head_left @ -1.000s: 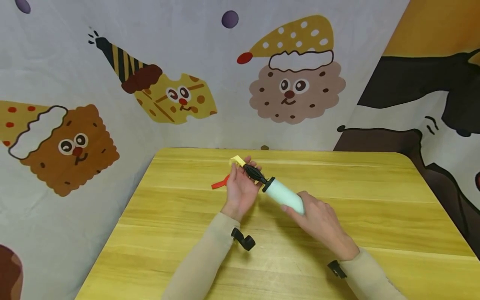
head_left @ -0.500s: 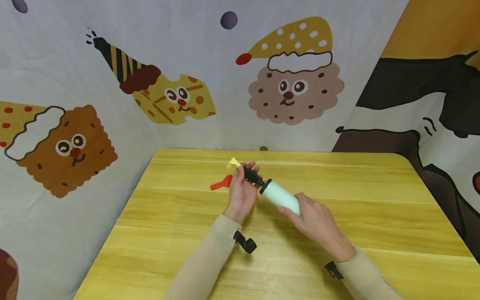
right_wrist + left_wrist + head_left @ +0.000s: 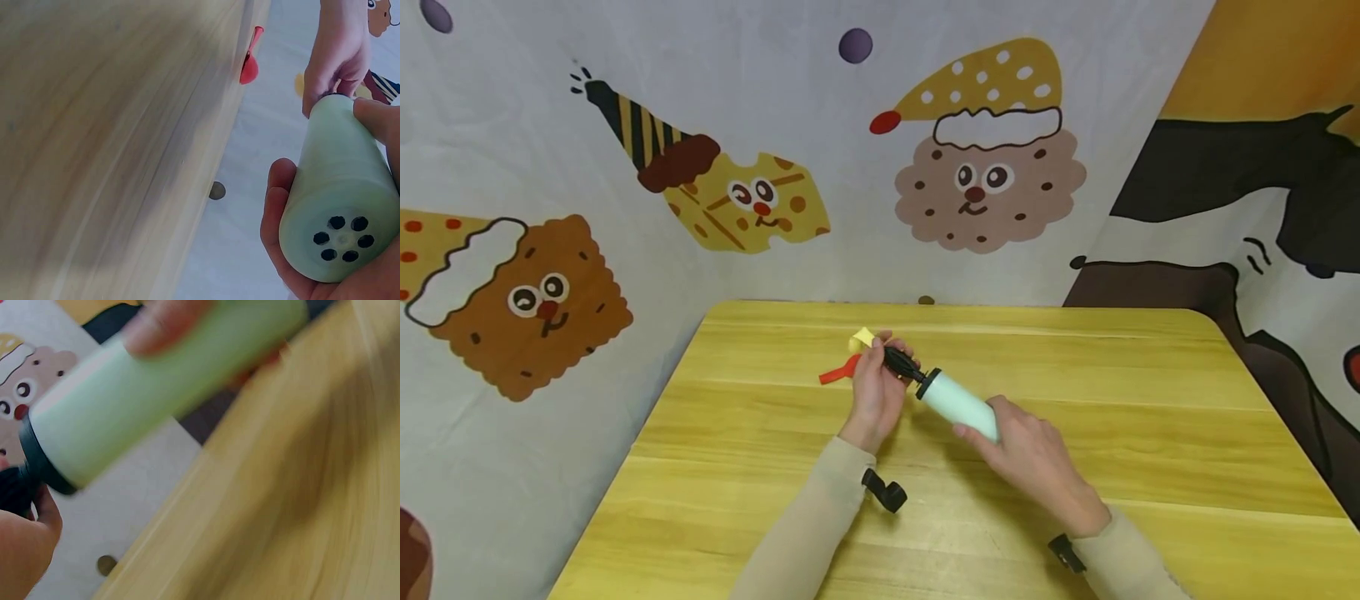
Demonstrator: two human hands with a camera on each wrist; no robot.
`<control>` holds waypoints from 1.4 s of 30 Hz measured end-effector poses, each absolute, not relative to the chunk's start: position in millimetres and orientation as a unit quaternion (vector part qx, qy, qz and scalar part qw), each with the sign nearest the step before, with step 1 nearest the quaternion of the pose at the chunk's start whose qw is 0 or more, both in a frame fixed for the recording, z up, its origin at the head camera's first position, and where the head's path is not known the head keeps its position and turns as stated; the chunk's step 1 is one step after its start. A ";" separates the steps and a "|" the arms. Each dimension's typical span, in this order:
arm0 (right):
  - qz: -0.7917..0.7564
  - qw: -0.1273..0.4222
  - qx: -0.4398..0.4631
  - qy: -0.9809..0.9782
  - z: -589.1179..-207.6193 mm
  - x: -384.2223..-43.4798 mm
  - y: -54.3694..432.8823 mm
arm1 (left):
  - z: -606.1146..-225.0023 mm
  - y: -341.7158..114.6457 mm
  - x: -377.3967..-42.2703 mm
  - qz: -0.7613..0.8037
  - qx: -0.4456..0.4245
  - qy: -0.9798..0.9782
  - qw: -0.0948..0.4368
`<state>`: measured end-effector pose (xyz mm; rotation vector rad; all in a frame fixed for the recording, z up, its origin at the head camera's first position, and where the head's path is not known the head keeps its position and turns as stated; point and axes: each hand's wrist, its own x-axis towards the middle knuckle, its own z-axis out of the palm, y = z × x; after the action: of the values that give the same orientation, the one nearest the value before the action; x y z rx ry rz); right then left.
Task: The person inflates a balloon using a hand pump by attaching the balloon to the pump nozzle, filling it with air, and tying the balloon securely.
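Note:
A pale mint balloon pump with a black ribbed nozzle slants above the table. My right hand grips its rear end; the round base with several dark holes shows in the right wrist view. Around the nozzle end, the fingers of my left hand hold the tip and the neck of a yellow balloon, whose limp body sticks out past the thumb. Flat on the table, just left of that hand, lies a deflated red balloon, partly covered by it in the head view.
The wooden table has rounded far corners and meets a cloth backdrop printed with cartoon biscuits and cheese. Black wrist mounts sit on both beige sleeves.
Both hands and the pump have come slightly down and nearer. The left thumb and fingers have closed in on the yellow balloon's neck at the nozzle tip. The red balloon has stayed put.

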<state>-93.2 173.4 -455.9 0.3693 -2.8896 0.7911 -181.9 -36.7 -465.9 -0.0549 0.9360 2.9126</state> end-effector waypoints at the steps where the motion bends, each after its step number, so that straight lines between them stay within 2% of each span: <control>1: 0.263 0.060 0.123 -0.955 -456.1 -92.8 172.8 | -465.6 -36.7 -182.1 0.956 -0.020 0.290 0.046; 8: 0.265 0.061 0.122 -0.954 -456.9 -91.7 170.4 | -465.1 -38.9 -180.9 0.983 -0.038 0.150 0.094; 13: 0.267 0.059 0.120 -0.954 -455.5 -91.2 171.3 | -465.4 -40.7 -179.6 0.984 -0.035 0.140 0.105; 16: 0.267 0.057 0.119 -0.955 -454.3 -90.7 171.0 | -465.5 -39.2 -180.3 0.979 -0.032 0.181 0.086; 22: 0.271 0.052 0.122 -0.953 -452.0 -89.8 165.9 | -467.9 -33.7 -182.5 0.951 -0.002 0.308 0.011; 32: 0.286 0.023 0.103 -0.952 -450.5 -92.0 163.9 | -463.5 -35.3 -184.3 0.989 -0.031 0.109 0.092; 39: 0.312 -0.021 0.096 -0.945 -447.7 -92.5 166.8 | -464.3 -35.6 -184.8 0.988 -0.010 0.116 0.099; 42: 0.308 -0.016 0.102 -0.946 -447.3 -93.2 167.6 | -461.9 -34.0 -184.8 0.987 -0.021 0.132 0.093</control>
<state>-93.2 167.6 -447.3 0.3246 -3.0013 0.9775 -184.8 -34.0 -461.9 -0.0624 0.3927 2.9277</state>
